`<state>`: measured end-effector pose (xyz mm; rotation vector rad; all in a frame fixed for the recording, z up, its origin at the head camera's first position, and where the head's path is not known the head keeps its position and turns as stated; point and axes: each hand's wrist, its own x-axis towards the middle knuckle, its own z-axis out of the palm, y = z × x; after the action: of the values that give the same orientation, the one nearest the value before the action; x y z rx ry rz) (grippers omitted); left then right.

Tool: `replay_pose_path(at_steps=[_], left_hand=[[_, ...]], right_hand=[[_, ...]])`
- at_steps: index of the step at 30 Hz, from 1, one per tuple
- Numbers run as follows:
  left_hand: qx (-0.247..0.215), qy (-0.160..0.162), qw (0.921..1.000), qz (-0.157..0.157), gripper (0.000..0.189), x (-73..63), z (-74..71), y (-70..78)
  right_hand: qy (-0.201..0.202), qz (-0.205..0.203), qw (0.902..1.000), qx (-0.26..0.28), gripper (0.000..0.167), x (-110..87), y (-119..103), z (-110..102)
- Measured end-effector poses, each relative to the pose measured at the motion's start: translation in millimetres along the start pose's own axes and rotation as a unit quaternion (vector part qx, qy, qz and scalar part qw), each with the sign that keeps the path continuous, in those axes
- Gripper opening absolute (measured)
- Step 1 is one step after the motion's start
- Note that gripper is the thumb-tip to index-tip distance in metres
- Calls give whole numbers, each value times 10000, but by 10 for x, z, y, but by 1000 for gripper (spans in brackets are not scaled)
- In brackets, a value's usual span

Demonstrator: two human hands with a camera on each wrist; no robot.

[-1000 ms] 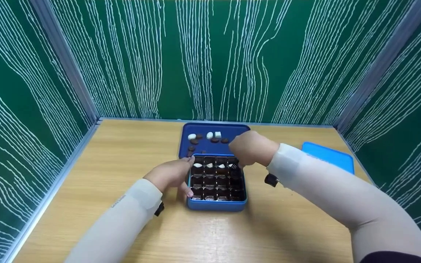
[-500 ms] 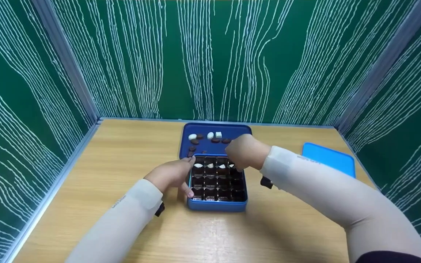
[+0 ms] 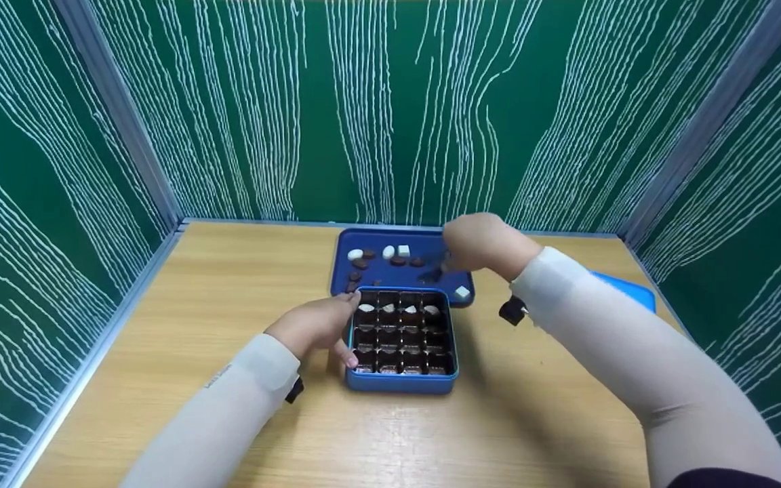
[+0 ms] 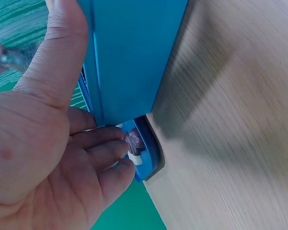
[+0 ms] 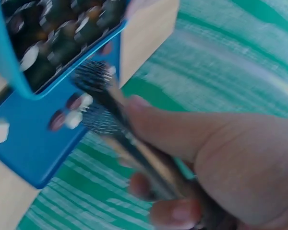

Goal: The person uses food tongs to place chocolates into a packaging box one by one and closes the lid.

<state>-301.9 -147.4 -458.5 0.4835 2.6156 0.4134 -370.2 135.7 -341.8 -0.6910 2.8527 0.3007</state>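
My left hand [image 3: 314,322] grips the left side of a blue tin [image 3: 401,384], thumb at the front and fingers towards the back. Inside is a dark brown compartment tray [image 3: 401,337], with pale pieces lying in one row near the back. My right hand [image 3: 482,242] holds metal tongs [image 5: 93,79] with toothed tips, which stand apart with nothing visible between them. The tongs are above a dark blue tray [image 3: 421,238] behind the tin, where brown chocolates [image 3: 398,260] and white pieces [image 3: 355,255] lie scattered. The right wrist view is blurred.
A bright blue flat lid [image 3: 631,293] lies on the right of the wooden table [image 3: 248,264], partly behind my right forearm. One white square piece [image 3: 462,292] sits at the tray's near right corner. Green panels with white lines [image 3: 390,115] enclose the table.
My right hand has moved with the tongs from the tin's back right compartments up over the tray. A pale piece now shows fully in the row's rightmost compartment. The left hand stays put.
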Motion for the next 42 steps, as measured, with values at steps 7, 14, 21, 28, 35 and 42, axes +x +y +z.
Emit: replay_pose_path(at_steps=[7, 14, 21, 28, 35, 42], left_hand=[[-41, 2, 10000, -33, 146, -1, -3, -18], [-52, -2, 10000, -17, 145, 1, -10, -17], [-138, 13, 9999, -61, 144, -15, -16, 0], [-178, -7, 9998, -116, 144, -21, -18, -2], [-194, -33, 9997, -130, 145, -9, -1, -6], [-10, -77, 9999, -132, 144, -4, -7, 6]], right_hand=[[670, 232, 9950, 697, 35, 413, 284, 397], [550, 410, 9902, 1220, 32, 694, 442, 684], [393, 694, 9800, 1824, 33, 833, 472, 832], [281, 628, 9848, 1595, 33, 844, 463, 839], [-151, 483, 9955, 797, 36, 617, 403, 628], [-580, 382, 9976, 49, 34, 431, 281, 427]])
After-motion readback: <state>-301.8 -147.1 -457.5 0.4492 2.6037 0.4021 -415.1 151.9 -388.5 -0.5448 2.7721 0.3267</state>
